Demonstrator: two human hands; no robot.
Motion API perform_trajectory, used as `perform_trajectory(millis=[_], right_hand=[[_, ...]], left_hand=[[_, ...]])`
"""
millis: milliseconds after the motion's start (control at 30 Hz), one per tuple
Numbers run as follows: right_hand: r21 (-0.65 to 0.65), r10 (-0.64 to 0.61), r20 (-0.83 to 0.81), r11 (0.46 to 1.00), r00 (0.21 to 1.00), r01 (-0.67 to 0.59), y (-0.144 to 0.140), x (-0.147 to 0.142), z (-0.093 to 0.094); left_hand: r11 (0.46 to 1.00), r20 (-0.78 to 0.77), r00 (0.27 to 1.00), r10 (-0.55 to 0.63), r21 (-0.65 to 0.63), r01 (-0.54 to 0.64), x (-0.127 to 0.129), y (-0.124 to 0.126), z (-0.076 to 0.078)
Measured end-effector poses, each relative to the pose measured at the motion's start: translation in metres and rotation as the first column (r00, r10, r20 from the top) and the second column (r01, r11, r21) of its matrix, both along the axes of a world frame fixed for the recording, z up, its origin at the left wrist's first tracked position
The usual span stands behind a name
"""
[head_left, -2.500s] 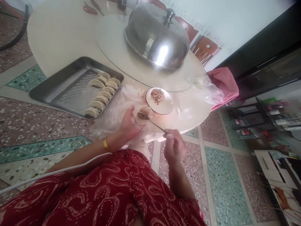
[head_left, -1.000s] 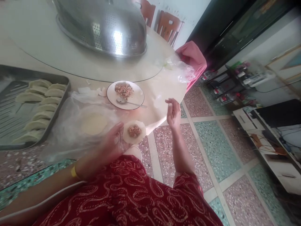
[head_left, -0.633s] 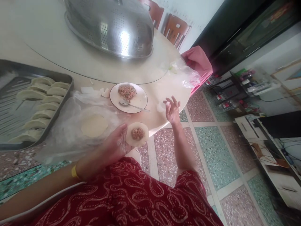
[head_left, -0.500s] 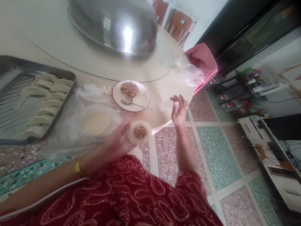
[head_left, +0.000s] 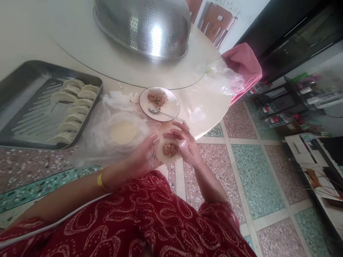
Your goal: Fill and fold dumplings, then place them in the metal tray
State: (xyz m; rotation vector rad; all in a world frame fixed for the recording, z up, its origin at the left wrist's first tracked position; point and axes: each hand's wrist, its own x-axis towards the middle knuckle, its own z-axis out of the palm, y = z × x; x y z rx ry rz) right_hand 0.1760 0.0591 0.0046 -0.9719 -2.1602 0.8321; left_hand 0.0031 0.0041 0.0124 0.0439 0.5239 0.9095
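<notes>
On my left hand (head_left: 143,155) rests a round dumpling wrapper (head_left: 162,157), its thumb along the wrapper's left edge. A lump of minced filling (head_left: 170,149) sits in the middle of the wrapper. My right hand (head_left: 186,142) is at the wrapper's right side, thumb and fingers apart and curved over its edge; whether they press on it I cannot tell. Just beyond the hands stands a plate (head_left: 173,109) with more minced filling (head_left: 157,98) and a metal spoon (head_left: 167,115). Another flat wrapper (head_left: 123,132) lies on a plastic bag (head_left: 92,142).
At the left a dark metal tray (head_left: 34,137) holds several folded dumplings (head_left: 72,117). A large perforated metal cover (head_left: 144,28) stands on the round glass turntable (head_left: 128,73). A crumpled clear bag (head_left: 227,78) lies by a pink cloth (head_left: 246,67) at the table's right edge.
My right hand has moved left from the table's edge to the filled wrapper. My left hand still supports the wrapper. The whole view has shifted slightly.
</notes>
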Motion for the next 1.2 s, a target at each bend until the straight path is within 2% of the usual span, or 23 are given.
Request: perform_trajectory(millis=[200, 300, 400, 533, 600, 700, 800, 900, 1033, 1133, 1200], right_hand=[[0.199, -0.038, -0.003, 0.979, 0.999, 0.038, -0.002, 0.005, -0.003], [0.222, -0.022, -0.021, 0.975, 1.000, 0.026, -0.004, 0.006, -0.005], [0.228, -0.101, -0.022, 0.968, 0.995, 0.103, -0.007, 0.004, -0.004], [0.265, -0.111, 0.051, 0.960, 0.992, 0.094, -0.006, 0.006, -0.003], [0.297, -0.164, 0.034, 0.943, 0.986, 0.147, 0.005, 0.016, -0.004], [0.344, -0.363, -0.005, 0.874, 0.932, 0.343, 0.037, 0.043, -0.006], [0.380, -0.529, 0.104, 0.803, 0.842, 0.458, 0.071, 0.070, -0.012], [0.394, -0.543, 0.220, 0.809, 0.810, 0.436, 0.096, 0.080, -0.024], [0.390, -0.539, 0.290, 0.821, 0.791, 0.416, 0.114, 0.080, -0.039], [0.386, -0.551, 0.283, 0.815, 0.785, 0.433, 0.115, 0.080, -0.036], [0.390, -0.567, 0.211, 0.796, 0.796, 0.463, 0.104, 0.078, -0.028]], left_hand=[[0.998, 0.053, 0.998, 0.021, 0.054, -0.024, -0.007, -0.006, 0.002], [0.996, 0.066, 0.998, 0.024, 0.079, -0.029, -0.011, -0.008, 0.004], [0.997, 0.025, 1.000, 0.015, 0.079, -0.017, -0.014, -0.011, 0.005], [0.993, 0.046, 0.998, 0.034, 0.109, -0.039, -0.017, -0.012, 0.004], [0.993, 0.051, 0.998, 0.039, 0.112, -0.044, -0.017, -0.011, 0.005], [0.994, 0.044, 0.998, 0.041, 0.098, -0.045, -0.017, -0.008, 0.007], [0.996, 0.021, 0.999, 0.046, 0.069, -0.048, -0.013, -0.006, 0.010], [0.998, 0.005, 0.999, 0.046, 0.051, -0.046, -0.009, -0.003, 0.012], [0.997, 0.010, 0.998, 0.054, 0.053, -0.055, -0.007, -0.001, 0.014], [0.996, 0.013, 0.997, 0.075, 0.042, -0.075, -0.008, 0.001, 0.013], [0.996, 0.018, 0.997, 0.076, 0.038, -0.077, -0.009, 0.003, 0.011]])
